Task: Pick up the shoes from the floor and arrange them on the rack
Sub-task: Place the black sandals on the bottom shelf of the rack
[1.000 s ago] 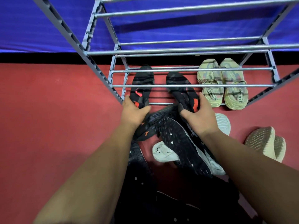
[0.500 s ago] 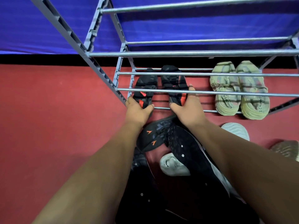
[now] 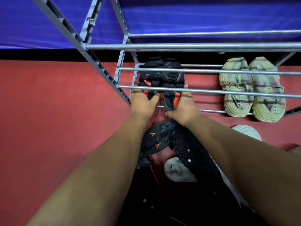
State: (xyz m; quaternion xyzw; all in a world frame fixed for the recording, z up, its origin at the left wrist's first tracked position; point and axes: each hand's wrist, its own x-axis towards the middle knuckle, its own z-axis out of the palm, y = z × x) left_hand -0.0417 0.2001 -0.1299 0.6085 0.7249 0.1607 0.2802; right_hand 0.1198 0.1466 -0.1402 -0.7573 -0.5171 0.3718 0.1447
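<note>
Black-and-orange knit trainers (image 3: 161, 82) held on the grey metal-bar rack (image 3: 211, 91).
Left hand (image 3: 143, 101) and right hand (image 3: 182, 106) each grip a heel; released crookedly, a trainer might slip between bars.

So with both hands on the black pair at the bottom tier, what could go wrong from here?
1. The black shoes rest on thin spaced bars; the heel of the right one overhangs the front bar, so it might tip off.
2. Withdrawing, the right hand could drag the loose dark shoes piled just behind it.
</note>
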